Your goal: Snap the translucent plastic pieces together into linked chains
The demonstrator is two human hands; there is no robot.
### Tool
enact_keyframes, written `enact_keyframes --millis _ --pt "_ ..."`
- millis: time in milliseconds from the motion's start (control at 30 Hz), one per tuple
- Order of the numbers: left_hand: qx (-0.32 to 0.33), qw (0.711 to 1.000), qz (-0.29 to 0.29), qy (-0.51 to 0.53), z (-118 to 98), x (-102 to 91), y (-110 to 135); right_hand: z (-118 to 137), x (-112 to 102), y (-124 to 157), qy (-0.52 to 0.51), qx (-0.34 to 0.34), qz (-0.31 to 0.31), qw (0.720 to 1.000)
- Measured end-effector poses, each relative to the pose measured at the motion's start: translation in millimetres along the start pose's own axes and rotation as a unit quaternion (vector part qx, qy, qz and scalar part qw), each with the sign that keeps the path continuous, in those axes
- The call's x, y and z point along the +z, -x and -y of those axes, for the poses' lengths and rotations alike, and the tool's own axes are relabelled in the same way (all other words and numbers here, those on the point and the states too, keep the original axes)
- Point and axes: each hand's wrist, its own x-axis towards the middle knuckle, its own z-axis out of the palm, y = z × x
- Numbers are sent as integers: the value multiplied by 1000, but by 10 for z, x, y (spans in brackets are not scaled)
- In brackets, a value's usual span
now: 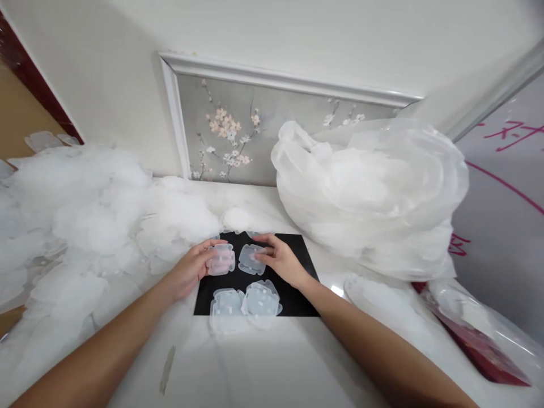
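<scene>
Over a black mat (297,255), my left hand (195,266) grips a translucent, roughly square plastic piece (221,259) with notched corners; its fingers show pink through it. Just to the right, my right hand (278,258) pinches a similar translucent plastic piece (250,259) between thumb and fingers. Nearer to me, two small overlapping groups of the same pieces, a left group (227,309) and a right group (261,300), lie across the mat's front edge. At the mat's far edge, parts of other pieces show behind my hands.
A large heap of translucent pieces (85,209) covers the table's left side. A full white plastic bag (369,192) bulges at the back right. Near the right edge lies a clear bag (480,317) over something red. Behind stands a wall with a framed floral panel (229,136).
</scene>
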Motion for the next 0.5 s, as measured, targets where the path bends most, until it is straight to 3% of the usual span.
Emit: enact_keyframes --millis 200,500 --pt "-34 998 -11 53 -70 -7 -20 36 -51 -36 -125 32 15 992" --pt "-44 998 -4 51 -88 3 -28 54 -92 -74 -235 69 36 969"
